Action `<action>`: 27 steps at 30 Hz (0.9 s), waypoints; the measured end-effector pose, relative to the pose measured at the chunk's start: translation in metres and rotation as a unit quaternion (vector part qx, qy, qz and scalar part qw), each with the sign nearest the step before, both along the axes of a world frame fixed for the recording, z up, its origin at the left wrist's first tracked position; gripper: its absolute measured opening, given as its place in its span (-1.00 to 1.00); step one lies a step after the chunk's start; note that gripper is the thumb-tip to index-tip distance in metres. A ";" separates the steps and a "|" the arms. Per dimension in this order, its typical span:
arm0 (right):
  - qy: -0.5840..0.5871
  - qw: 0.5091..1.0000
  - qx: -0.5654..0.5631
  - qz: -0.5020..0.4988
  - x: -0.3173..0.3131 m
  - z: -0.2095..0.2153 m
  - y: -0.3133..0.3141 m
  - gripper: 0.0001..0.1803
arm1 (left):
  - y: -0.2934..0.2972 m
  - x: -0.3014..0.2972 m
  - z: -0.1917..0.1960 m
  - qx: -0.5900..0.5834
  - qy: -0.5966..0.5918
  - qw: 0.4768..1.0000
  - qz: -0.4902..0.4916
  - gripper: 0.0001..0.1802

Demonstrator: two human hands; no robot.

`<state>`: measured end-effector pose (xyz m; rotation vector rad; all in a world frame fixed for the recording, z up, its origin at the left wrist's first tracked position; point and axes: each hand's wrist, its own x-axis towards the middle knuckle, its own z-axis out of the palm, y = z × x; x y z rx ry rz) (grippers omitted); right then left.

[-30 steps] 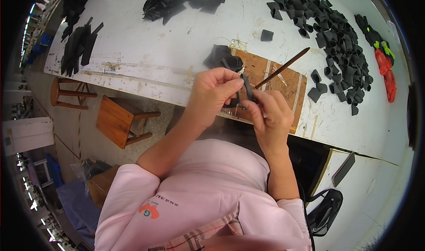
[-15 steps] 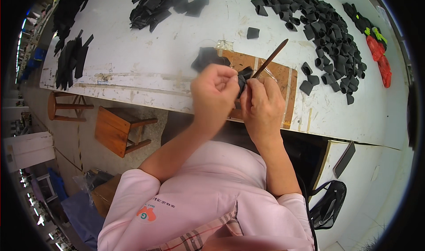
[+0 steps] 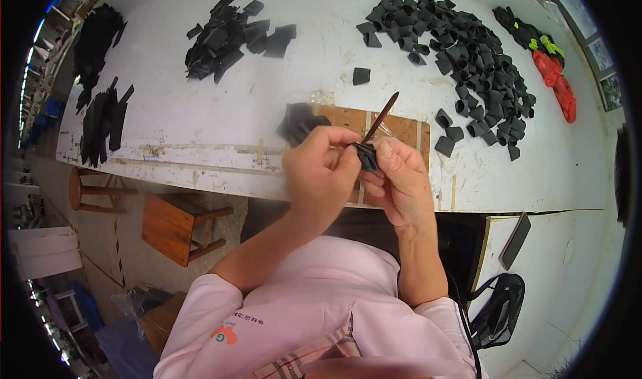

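Both hands meet over the brown board [image 3: 419, 153] at the table's front edge. Between them is a small folded black piece of sheet material [image 3: 367, 157]. My left hand [image 3: 322, 168] pinches its left side with bent fingers. From the right, my right hand [image 3: 406, 178] grips the same piece, thumb on top. A slim dark brown pointed stick [image 3: 382, 117] slants up and away from the fingertips; its lower end is hidden, so I cannot tell which hand holds it. Several loose black pieces [image 3: 294, 121] lie at the board's left edge.
Many rolled black pieces [image 3: 478, 71] spread over the table's far right. Flat black pieces [image 3: 217, 44] are heaped at the back, with black strips [image 3: 107, 125] on the left. Red plastic bags [image 3: 555, 78] lie along the right edge. Wooden stools [image 3: 175, 228] stand at left.
The view has shifted, so the table sits lower and further left. My right hand has turned, its thumb now on top of the black piece. Both hands stay together on it.
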<state>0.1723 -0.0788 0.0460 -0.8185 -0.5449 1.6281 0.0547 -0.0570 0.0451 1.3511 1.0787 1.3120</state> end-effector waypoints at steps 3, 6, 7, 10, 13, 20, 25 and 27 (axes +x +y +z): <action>-0.232 0.968 0.080 -0.046 0.015 0.021 0.011 -0.78 | 0.032 -0.010 0.025 -0.323 -0.351 0.857 -0.196 -0.90; -0.199 0.969 0.149 0.002 0.025 0.057 0.038 -0.74 | 0.051 -0.012 0.035 -0.360 -0.553 0.656 -0.366 -0.88; -0.198 0.969 0.149 0.002 0.030 0.049 0.047 -0.74 | 0.054 -0.010 0.040 -0.399 -0.592 0.606 -0.351 -0.88; -0.122 0.983 0.110 0.079 0.033 0.014 0.055 -0.70 | 0.054 -0.008 0.014 -0.395 -0.536 0.684 -0.299 -0.87; -0.125 0.981 0.133 0.071 0.034 0.016 0.054 -0.71 | 0.052 -0.008 0.010 -0.358 -0.486 0.731 -0.318 -0.86; -0.188 0.966 0.150 0.100 0.038 0.024 0.061 -0.68 | 0.049 -0.004 0.012 -0.304 -0.498 0.749 -0.314 -0.84; -0.167 0.969 0.157 0.093 0.035 0.014 0.062 -0.69 | 0.053 -0.006 0.003 -0.295 -0.499 0.757 -0.303 -0.80; -0.228 0.958 0.161 0.066 0.038 0.021 0.060 -0.72 | 0.049 -0.001 0.014 -0.243 -0.384 0.854 -0.252 -0.75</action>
